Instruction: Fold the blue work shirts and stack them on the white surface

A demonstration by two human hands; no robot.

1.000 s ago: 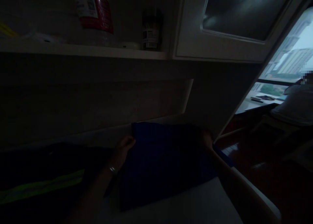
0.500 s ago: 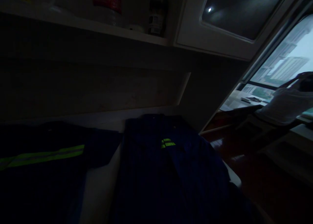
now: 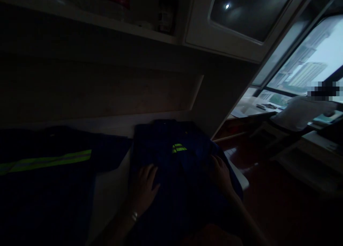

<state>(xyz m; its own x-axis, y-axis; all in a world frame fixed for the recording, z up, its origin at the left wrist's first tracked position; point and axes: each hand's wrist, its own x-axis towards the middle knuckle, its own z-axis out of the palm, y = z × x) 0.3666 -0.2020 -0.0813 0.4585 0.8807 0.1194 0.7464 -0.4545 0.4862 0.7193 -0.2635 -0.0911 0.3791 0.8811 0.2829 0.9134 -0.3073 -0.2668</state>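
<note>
The scene is very dark. A folded dark blue garment [image 3: 174,174] with a small yellow-green mark [image 3: 178,148] lies on a pale surface [image 3: 109,196]. My left hand [image 3: 143,190] rests flat on the garment's left part, fingers stretched out. My right hand [image 3: 220,174] lies on its right side near the edge, fingers spread as far as I can make out. Neither hand grips the cloth.
Another dark garment with a yellow-green reflective stripe [image 3: 48,162] lies to the left. A shelf [image 3: 107,22] with bottles runs overhead beside a cabinet door [image 3: 235,24]. At the right, a person in a light top [image 3: 302,113] sits at a desk by the window [image 3: 308,67].
A second ago both hands held the garment's far corners. Half a second ago they were out of view. Now they lie flat on it, and the yellow-green mark shows on top.
</note>
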